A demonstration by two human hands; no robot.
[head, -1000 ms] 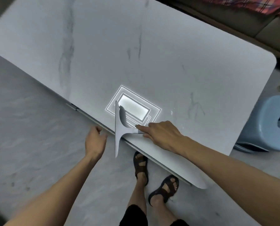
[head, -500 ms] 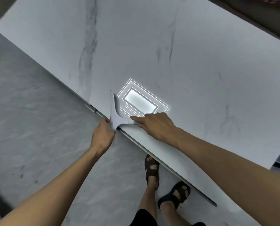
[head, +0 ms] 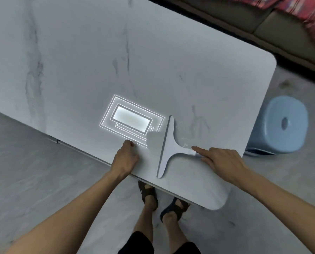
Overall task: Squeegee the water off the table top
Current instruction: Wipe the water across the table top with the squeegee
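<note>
Head view: your squeegee (head: 168,147) now shifted right along table top (head: 171,61) near edge, blade fully on surface; right hand (head: 224,162) pinches handle end, left hand (head: 125,158) rests loosely curled, empty. Fresh stroke looks ready.

The squeegee (head: 171,145) is lying right of the reflection (head: 131,119) now (earlier overhanging the edge); the left hand (head: 125,158) is resting on the table (head: 189,70).
</note>
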